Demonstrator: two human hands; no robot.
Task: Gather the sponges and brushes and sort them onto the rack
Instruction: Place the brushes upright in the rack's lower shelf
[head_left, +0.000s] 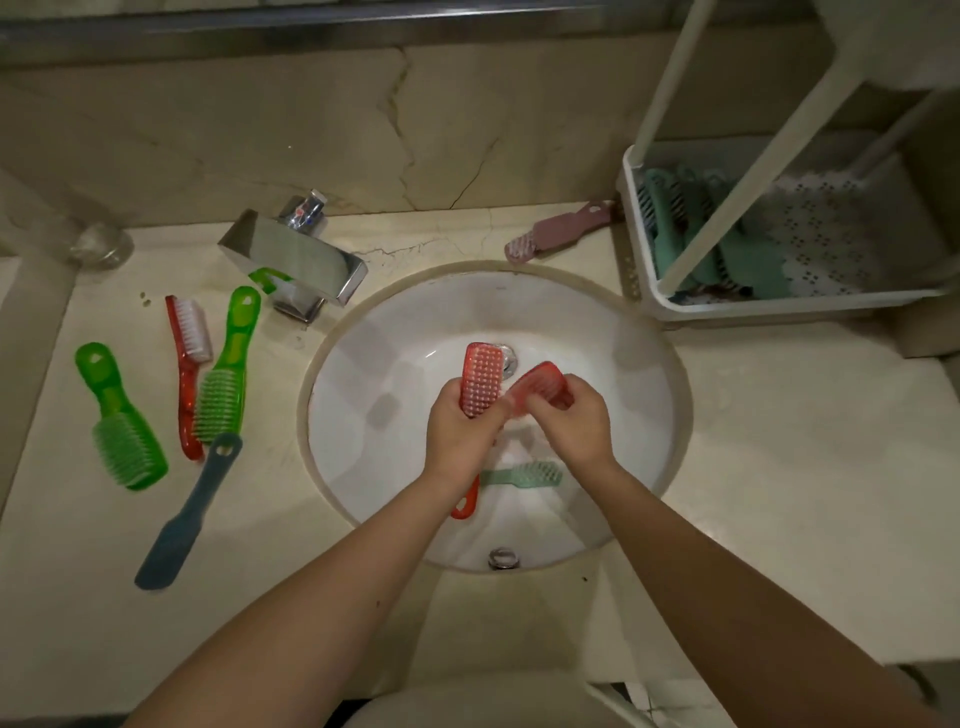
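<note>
Both hands are over the sink (670, 364) right now, one brush each. My left hand (460, 431) is wrapped round a red brush (480, 379), bristles up, with the handle poking out below my wrist. My right hand (571, 421) has its fingers curled on a second red brush (540, 387), which is tilted. I can't tell if the two heads are touching or just very close. My hands are close together, knuckles almost meeting.

The rack (644, 296) sits well off to the right of my right hand, with some teal ones already lying in it. A teal brush (524, 475) is in the basin right under my wrists. Well left of my left hand there's a bunch on the counter: green brushes (122, 421), another red one and a blue brush (189, 512). A pink brush (561, 231) lies beyond my right hand, just beside the rack.

What could go wrong, I reckon:
- The right-hand grip looks like mostly fingertips on slick plastic, so that brush could slip and clatter into the basin.
- The bristles could snag when I pull the two apart.
- The rack's slanted posts block a straight drop-in.
- The teal one under my arms is easy to forget.

No sponges in sight.
</note>
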